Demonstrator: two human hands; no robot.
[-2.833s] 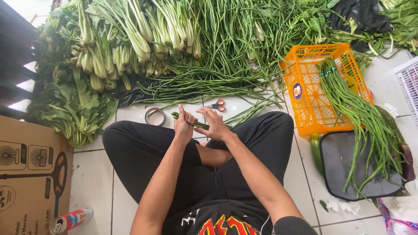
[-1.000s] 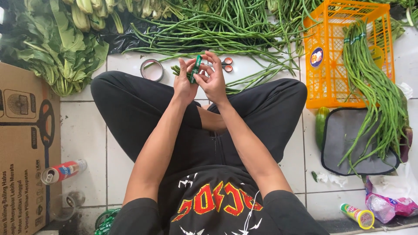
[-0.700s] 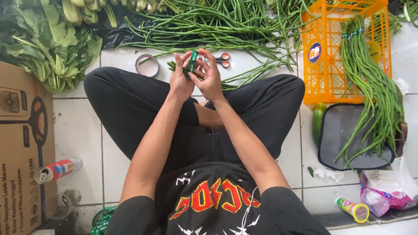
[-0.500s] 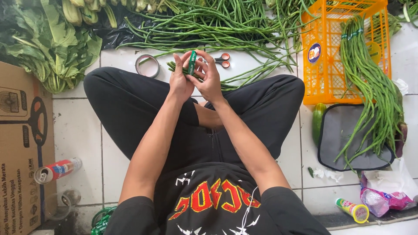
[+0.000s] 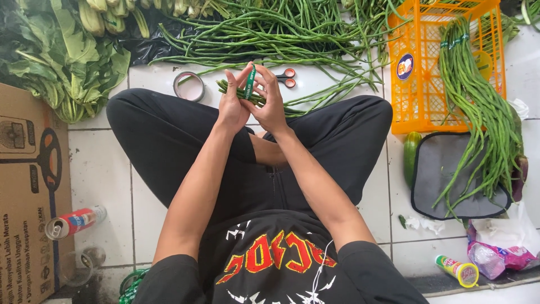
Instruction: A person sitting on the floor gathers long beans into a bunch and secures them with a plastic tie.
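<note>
The left hand (image 5: 232,107) and right hand (image 5: 271,104) both pinched a green tape strip (image 5: 250,83) standing nearly upright around a bundle of long beans (image 5: 239,91), which lay crosswise, tips pointing left, above the lap near the scissors (image 5: 286,77).

Both forearms stretched forward over crossed legs, left hand (image 5: 233,104) and right hand (image 5: 271,101) raised together with palms facing each other, fingertips (image 5: 246,72) pinched close, wrists slightly bent, elbows tucked near the torso.
</note>
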